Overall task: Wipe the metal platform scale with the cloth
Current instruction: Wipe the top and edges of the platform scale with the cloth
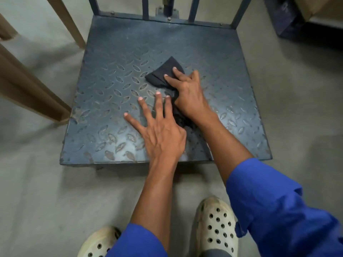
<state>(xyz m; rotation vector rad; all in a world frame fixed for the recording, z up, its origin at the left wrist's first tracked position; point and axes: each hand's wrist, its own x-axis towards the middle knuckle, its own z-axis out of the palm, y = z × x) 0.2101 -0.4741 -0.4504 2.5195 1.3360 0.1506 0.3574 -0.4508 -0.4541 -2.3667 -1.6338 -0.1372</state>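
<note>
The metal platform scale (pixel 115 52) is a dark blue-grey tread plate lying flat on the floor in front of me. A dark cloth (pixel 163 75) lies bunched near the plate's middle. My right hand (pixel 187 91) presses down on the cloth, fingers spread over it and part of the cloth trailing under the palm toward my wrist. Just in front of it, my left hand (pixel 159 127) rests flat on the bare plate with fingers spread, holding nothing, its fingertips next to the cloth's near edge.
Blue metal uprights (pixel 193 8) rise from the scale's far edge. Tan wooden legs (pixel 33 93) stand on the left, close to the plate's corner. A dark box (pixel 285 19) sits at the back right. My feet in pale clogs (pixel 215 225) stand on the grey floor.
</note>
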